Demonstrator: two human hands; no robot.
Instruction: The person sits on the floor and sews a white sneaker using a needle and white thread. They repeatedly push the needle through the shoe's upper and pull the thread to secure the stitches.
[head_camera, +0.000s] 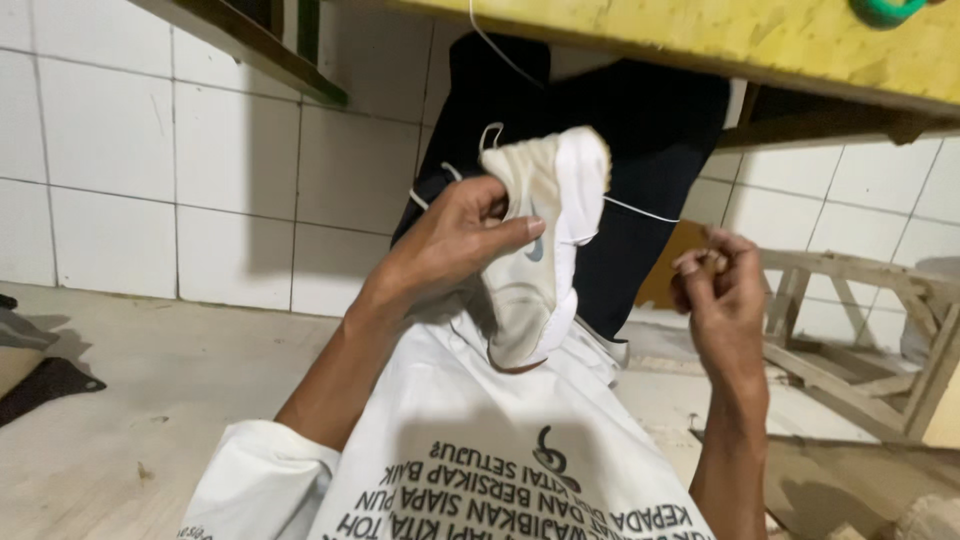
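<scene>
While left hand (455, 240) grips shoe (540, 250), right hand (720, 285) pinches thread (640, 210).

The left hand (455, 240) sits at the frame's centre, gripping the off-white fabric shoe upper (540, 250), which hangs above the printed white cloth (470, 450) at lower centre. The right hand (722, 295) is right of it, apart, a thin white thread (640, 210) running between them. The pale wooden frame (860, 330) stands at far right, the yellow painted tabletop (760, 40) along the top.
</scene>
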